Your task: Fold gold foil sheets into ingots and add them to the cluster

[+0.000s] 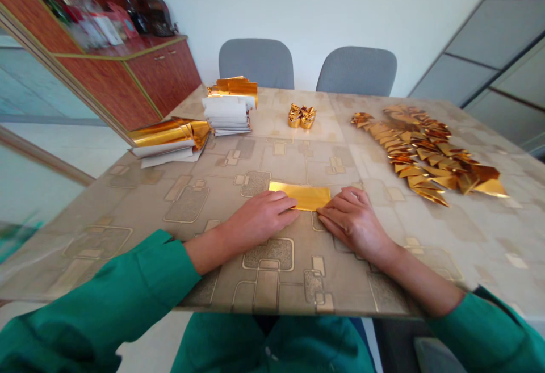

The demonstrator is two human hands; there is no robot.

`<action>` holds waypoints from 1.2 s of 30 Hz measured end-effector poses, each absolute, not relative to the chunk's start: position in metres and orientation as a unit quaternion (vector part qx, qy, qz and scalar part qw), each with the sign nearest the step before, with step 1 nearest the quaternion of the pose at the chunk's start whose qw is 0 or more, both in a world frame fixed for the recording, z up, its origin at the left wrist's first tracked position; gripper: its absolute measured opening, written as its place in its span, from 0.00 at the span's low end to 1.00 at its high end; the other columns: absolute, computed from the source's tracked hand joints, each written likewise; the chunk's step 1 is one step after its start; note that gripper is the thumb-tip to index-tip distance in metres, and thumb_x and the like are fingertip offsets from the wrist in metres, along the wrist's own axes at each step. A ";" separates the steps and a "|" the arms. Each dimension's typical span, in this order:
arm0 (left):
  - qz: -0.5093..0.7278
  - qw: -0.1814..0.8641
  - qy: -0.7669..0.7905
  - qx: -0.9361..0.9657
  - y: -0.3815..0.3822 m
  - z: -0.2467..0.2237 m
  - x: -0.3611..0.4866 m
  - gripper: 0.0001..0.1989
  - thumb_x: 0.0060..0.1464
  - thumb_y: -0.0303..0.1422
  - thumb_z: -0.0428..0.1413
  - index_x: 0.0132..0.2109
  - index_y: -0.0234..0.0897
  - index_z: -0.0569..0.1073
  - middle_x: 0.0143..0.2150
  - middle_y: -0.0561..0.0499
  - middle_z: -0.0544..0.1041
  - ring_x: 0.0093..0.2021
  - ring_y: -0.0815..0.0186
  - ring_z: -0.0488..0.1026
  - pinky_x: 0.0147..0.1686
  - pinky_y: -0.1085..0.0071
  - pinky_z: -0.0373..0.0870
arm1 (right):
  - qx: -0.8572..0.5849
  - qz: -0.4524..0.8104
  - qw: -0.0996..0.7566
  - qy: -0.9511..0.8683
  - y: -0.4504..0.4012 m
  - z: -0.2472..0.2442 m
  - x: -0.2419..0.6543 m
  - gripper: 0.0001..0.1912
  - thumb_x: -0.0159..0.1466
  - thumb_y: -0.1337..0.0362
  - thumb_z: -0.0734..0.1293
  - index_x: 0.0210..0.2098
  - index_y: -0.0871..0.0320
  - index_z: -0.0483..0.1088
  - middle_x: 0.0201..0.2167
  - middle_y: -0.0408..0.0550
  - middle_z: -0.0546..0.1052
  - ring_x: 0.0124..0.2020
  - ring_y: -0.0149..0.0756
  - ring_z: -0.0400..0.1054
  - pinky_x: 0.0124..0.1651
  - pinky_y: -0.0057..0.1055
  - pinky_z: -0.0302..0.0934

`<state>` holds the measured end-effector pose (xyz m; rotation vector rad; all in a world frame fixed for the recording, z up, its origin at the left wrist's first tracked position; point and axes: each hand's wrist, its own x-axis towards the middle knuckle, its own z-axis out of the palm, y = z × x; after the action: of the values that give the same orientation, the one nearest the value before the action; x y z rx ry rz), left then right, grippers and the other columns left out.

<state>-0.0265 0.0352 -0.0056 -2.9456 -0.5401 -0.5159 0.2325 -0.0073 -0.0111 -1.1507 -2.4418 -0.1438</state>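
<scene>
While the left hand (pixel 258 219) and right hand (pixel 353 222) lie flat, fingers loose, not gripping, the tips just touch a gold foil sheet (pixel 300 196).

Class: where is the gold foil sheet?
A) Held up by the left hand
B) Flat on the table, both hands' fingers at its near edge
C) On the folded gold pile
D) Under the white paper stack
B: the rectangular gold foil sheet lies on the patterned tabletop, touched by the left hand and right hand.
</scene>
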 end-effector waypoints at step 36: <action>-0.240 0.026 -0.237 -0.941 0.054 -0.023 -0.021 0.12 0.65 0.27 0.48 0.38 0.32 0.76 0.36 0.46 0.78 0.37 0.64 0.74 0.40 0.67 0.73 | -0.397 -0.009 0.128 -0.909 0.024 -0.003 0.220 0.12 0.71 0.64 0.60 0.36 0.60 0.73 0.33 0.51 0.75 0.36 0.38 0.66 0.38 0.32 0.59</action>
<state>-0.0208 0.0537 -0.0234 -2.9089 -0.7339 -0.7426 0.2203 0.0243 -0.0030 -1.1554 -2.6422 -0.0256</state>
